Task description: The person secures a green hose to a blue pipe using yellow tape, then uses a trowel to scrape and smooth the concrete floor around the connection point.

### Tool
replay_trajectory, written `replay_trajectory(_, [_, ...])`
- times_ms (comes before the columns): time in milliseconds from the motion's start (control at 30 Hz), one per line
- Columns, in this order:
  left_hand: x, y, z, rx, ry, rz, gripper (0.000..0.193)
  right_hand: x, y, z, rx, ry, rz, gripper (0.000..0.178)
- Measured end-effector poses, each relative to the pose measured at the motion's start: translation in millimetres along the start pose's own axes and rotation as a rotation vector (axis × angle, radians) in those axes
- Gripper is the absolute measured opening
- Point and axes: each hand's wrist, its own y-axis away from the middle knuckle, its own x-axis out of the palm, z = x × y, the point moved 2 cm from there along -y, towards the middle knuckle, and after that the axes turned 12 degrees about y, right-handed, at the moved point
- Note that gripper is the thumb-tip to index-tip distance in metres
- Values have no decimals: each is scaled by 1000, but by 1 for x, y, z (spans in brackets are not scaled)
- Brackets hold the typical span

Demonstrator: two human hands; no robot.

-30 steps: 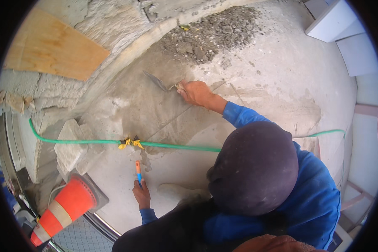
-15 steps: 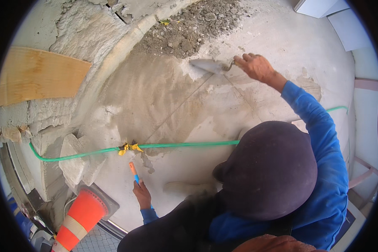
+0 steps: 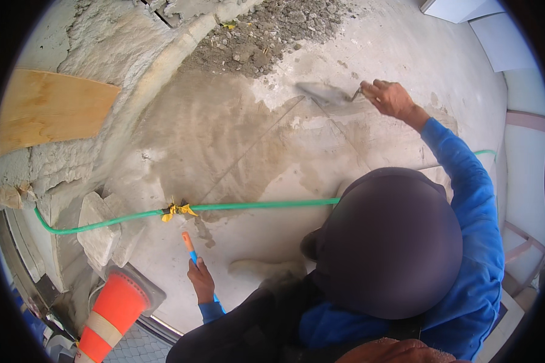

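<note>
My right hand (image 3: 395,100) is closed around the handle of a pointing trowel (image 3: 322,92). The trowel blade is slightly blurred. It lies low over the damp concrete floor (image 3: 212,130), just beyond the point where two thin lines meet. My left hand (image 3: 201,282) grips a blue handle with an orange end (image 3: 188,241); what tool it belongs to does not show. A green hose (image 3: 266,206) with a yellow tie (image 3: 177,210) runs across the floor beyond that hand. Between my arms, a large dark rounded shape (image 3: 393,242) hides part of the hose.
Gravelly rubble (image 3: 266,36) is heaped at the far side beside a rough concrete edge (image 3: 157,66). A wooden board (image 3: 54,109) and broken slabs (image 3: 97,227) lie to the left. At the lower left leans an orange traffic cone (image 3: 118,299). White panels (image 3: 505,42) stand at the far right.
My right hand and the trowel have moved to the right across the floor. My left hand keeps its hold on the blue handle, and the view has shifted slightly.
</note>
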Motion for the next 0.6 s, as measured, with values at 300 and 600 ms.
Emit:
replay_trajectory(300, [13,-22,26,82,7,-51,55,-43,-12,34,61,-68,-37,39])
replay_trajectory(600, [-22,-54,22,-221,215,87,52,-20,81,14,935,-454,-11,42])
